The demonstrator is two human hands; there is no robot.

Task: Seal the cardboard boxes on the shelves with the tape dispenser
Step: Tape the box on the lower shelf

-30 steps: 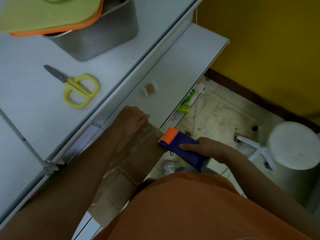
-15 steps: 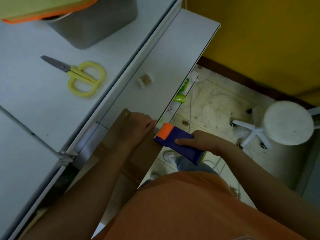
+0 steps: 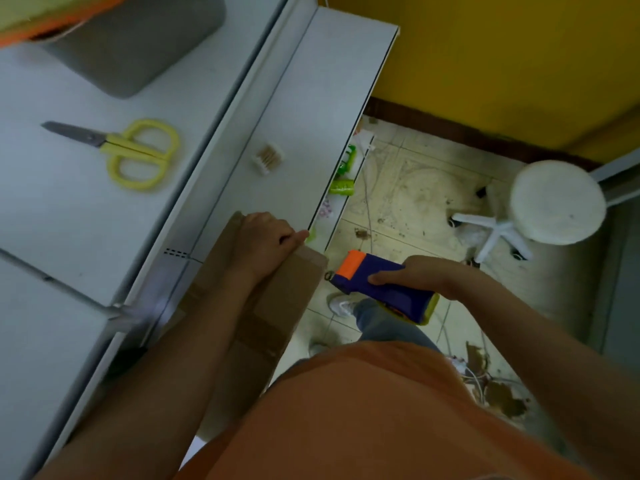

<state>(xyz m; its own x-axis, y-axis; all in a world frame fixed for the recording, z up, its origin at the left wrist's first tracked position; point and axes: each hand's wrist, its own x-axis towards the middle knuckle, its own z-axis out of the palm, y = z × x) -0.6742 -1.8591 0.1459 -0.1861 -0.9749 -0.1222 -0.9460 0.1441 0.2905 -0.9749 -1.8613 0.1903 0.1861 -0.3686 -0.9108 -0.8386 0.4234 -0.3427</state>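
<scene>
Below, white shelf (image 3: 304,109), dirty tiled floor (image 3: 415,188), yellow wall (image 3: 502,57).

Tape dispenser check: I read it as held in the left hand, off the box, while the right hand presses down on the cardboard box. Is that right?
Not quite: the hands are swapped. The head view shows the right hand gripping the tape dispenser, clear of the box, while the left hand rests on the cardboard box, fingers curled over its far edge.
</scene>
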